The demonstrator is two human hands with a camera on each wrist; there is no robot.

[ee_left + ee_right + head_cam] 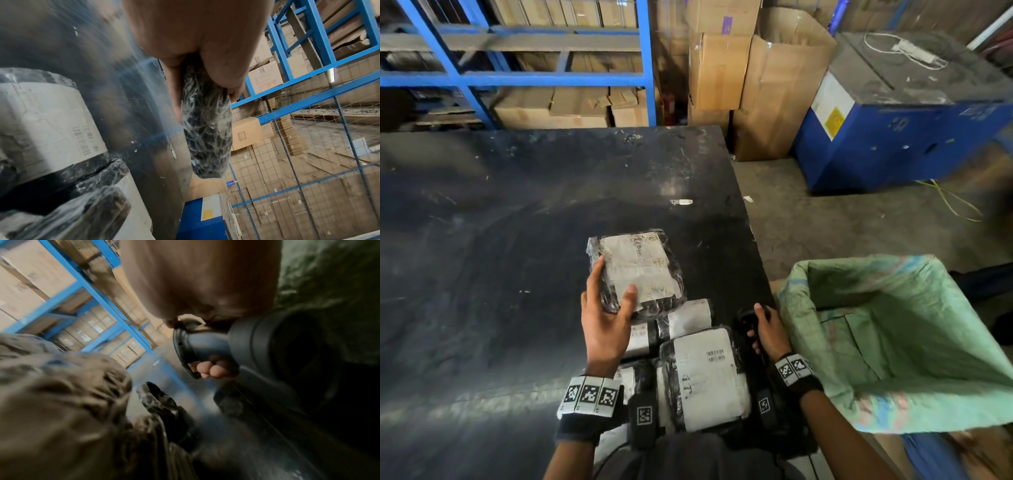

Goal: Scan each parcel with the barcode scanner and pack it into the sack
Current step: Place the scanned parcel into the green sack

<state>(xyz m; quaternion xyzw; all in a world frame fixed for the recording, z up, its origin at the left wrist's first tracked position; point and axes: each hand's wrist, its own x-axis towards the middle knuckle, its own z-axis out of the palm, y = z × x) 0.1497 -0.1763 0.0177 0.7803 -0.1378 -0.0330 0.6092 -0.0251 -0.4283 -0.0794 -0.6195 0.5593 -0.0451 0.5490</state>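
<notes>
My left hand (608,308) grips a black plastic-wrapped parcel (640,269) with a white label, lifted just above the black table (517,222); in the left wrist view the parcel (205,129) shows edge-on between thumb and fingers. More wrapped parcels (705,373) lie stacked at the table's near edge, below the held one. My right hand (765,330) is curled round the handle of the black barcode scanner (748,322), beside the stack; the right wrist view shows the scanner (205,347) with my fingertips (213,368) wrapped round its grip. The green woven sack (893,335) stands open to the right.
Blue shelving (524,78) with cardboard boxes lines the back. Large cartons (774,85) and a blue machine (900,113) stand beyond the table's right corner. A small white object (681,202) lies on the table. Concrete floor runs between table and sack.
</notes>
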